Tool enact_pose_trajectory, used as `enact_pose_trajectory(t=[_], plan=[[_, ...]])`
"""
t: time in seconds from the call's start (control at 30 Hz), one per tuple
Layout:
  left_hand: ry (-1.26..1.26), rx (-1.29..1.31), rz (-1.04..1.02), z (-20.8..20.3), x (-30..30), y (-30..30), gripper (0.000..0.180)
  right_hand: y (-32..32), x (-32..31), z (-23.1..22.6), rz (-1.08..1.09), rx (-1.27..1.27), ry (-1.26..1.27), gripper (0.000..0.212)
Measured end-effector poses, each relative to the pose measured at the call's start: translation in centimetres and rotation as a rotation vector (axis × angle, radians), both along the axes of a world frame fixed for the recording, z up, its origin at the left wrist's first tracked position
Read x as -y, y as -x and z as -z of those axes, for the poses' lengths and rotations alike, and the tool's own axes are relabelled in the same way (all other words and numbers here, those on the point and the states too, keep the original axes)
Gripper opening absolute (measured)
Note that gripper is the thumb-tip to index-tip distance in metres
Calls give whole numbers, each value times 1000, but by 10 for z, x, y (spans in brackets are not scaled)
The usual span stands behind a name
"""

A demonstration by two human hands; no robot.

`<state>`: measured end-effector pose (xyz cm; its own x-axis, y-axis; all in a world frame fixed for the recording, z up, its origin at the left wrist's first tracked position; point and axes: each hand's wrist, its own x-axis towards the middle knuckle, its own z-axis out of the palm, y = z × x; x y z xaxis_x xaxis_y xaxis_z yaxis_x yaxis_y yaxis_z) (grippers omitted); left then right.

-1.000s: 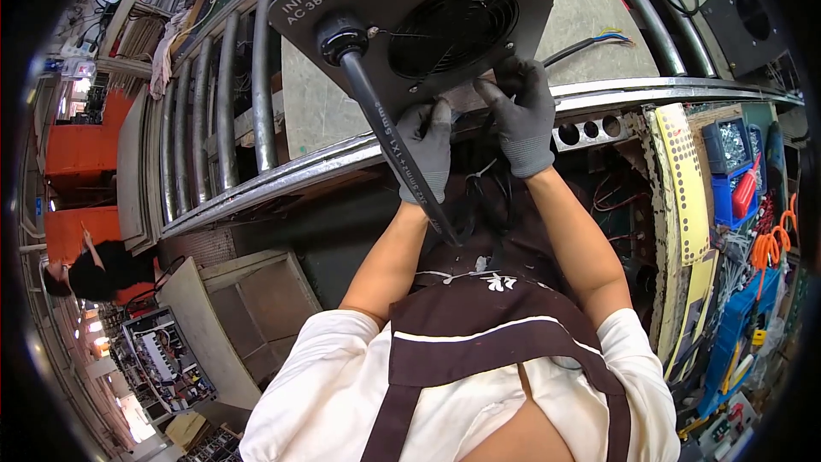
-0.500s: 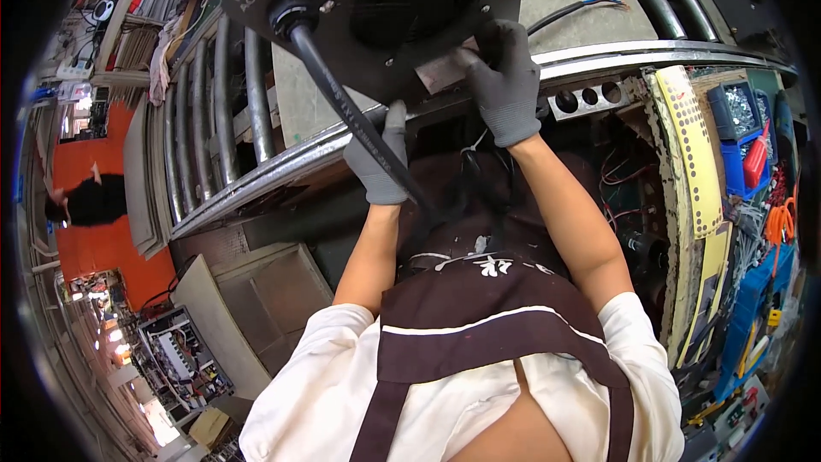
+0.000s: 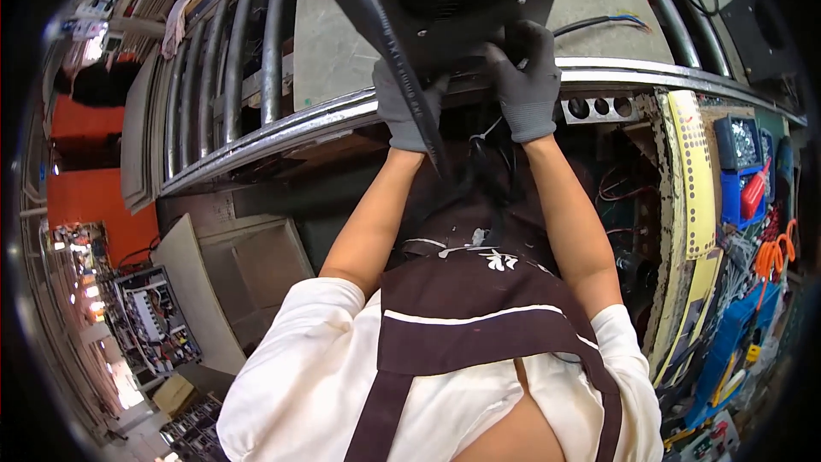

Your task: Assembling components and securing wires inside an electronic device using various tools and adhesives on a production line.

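Thick round black cable (image 3: pixel 409 77): droops toward me; snagging it could tug things askew.
Grey-gloved left hand (image 3: pixel 395 111): behind it, grip hidden.
Grey-gloved right hand (image 3: pixel 528 90): fingers bent, hold unclear.
Flat black metal panel (image 3: pixel 449 34): beyond, lower edge at my fingers; uneven support could let it slip.

A black panel (image 3: pixel 457 19) is touched at its lower edge by the gloved left hand (image 3: pixel 396 111) and right hand (image 3: pixel 528 85); a thick cable (image 3: pixel 389 38) is seen crossing the left.
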<state>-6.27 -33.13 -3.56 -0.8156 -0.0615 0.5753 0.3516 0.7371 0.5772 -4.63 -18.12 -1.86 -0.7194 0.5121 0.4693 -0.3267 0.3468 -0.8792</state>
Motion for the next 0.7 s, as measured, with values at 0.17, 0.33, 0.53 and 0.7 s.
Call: enact_pose_trajectory(t=[0.17, 0.33, 0.53, 0.7], plan=[[-134, 54, 170, 7, 29, -2, 45, -7, -1, -4, -2, 72, -59, 45], [-181, 339, 351, 0, 46, -8, 55, -20, -5, 1, 122, -40, -136, 43], [-393, 196, 408, 25, 41, 10, 37, -25, 25, -38, -506, -42, -565, 23], [-326, 280, 390, 13, 37, 9, 32, 21, -34, -59, -585, 375, -341, 31]])
